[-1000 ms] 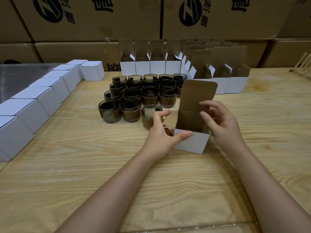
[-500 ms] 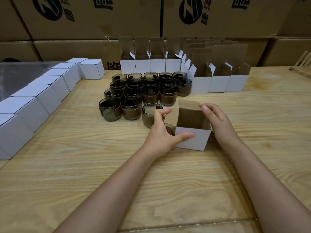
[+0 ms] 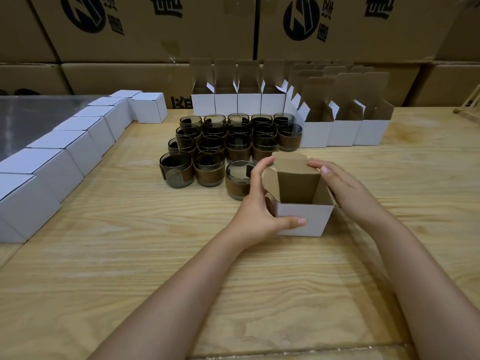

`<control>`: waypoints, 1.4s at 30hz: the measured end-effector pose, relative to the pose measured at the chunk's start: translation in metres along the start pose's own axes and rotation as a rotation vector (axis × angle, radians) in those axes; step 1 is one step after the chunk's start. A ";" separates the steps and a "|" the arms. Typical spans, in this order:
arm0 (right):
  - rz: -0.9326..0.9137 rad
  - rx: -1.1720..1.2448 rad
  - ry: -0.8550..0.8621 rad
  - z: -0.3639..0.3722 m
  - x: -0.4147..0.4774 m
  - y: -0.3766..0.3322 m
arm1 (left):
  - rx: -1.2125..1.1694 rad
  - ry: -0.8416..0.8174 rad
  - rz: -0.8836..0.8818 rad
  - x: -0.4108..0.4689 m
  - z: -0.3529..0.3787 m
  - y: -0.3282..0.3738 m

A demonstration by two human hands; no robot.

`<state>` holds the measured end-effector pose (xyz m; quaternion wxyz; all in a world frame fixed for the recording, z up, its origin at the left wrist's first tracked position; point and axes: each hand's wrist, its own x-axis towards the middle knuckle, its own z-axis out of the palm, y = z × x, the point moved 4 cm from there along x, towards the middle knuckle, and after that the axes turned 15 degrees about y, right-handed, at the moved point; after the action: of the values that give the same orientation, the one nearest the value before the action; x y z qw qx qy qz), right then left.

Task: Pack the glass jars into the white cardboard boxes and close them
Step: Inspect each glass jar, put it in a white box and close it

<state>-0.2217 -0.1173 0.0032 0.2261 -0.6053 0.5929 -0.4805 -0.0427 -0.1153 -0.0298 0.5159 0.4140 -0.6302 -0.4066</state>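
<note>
A small white cardboard box (image 3: 304,219) stands in the middle of the wooden table, its brown lid flap folded down toward me over the opening. My left hand (image 3: 255,209) grips the box's left side, thumb across the white front, fingers up at the lid's left edge. My right hand (image 3: 345,188) lies along the right side with its fingers pressing the lid's top edge. Whatever is inside the box is hidden. Several dark glass jars (image 3: 228,141) with brown bands stand clustered just behind; the nearest jar (image 3: 237,181) touches my left hand.
Closed white boxes (image 3: 67,152) line the left edge of the table (image 3: 130,255). Open white boxes (image 3: 332,131) with raised flaps stand in rows at the back. Large printed brown cartons (image 3: 233,27) wall off the rear. A wooden rack (image 3: 470,105) pokes in at far right.
The box's tall lid flap, upright a second ago, has been folded down over the opening by my right hand. My left hand kept its hold on the box's left side.
</note>
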 end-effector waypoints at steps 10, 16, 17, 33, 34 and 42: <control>-0.470 -0.640 0.099 0.027 0.041 -0.111 | -0.008 0.024 -0.055 0.001 0.001 -0.004; -0.421 -0.818 -0.558 0.098 0.056 -0.120 | 0.047 0.040 -0.121 0.003 0.002 -0.010; -0.384 -0.836 -0.597 0.103 0.059 -0.118 | 0.057 0.040 -0.135 0.003 0.002 -0.011; -0.351 -0.668 -0.359 0.078 0.077 -0.157 | 0.008 0.014 -0.128 0.001 0.002 -0.011; -0.343 -0.660 -0.341 0.070 0.079 -0.162 | 0.005 0.020 -0.129 0.001 0.002 -0.010; -0.231 -0.813 -0.444 0.017 0.081 -0.158 | 0.022 0.174 -0.153 0.007 -0.008 -0.010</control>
<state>-0.1417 -0.1674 0.1549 0.0373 -0.7948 0.5989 -0.0905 -0.0345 -0.1259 -0.0361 0.5316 0.5004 -0.5539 -0.4002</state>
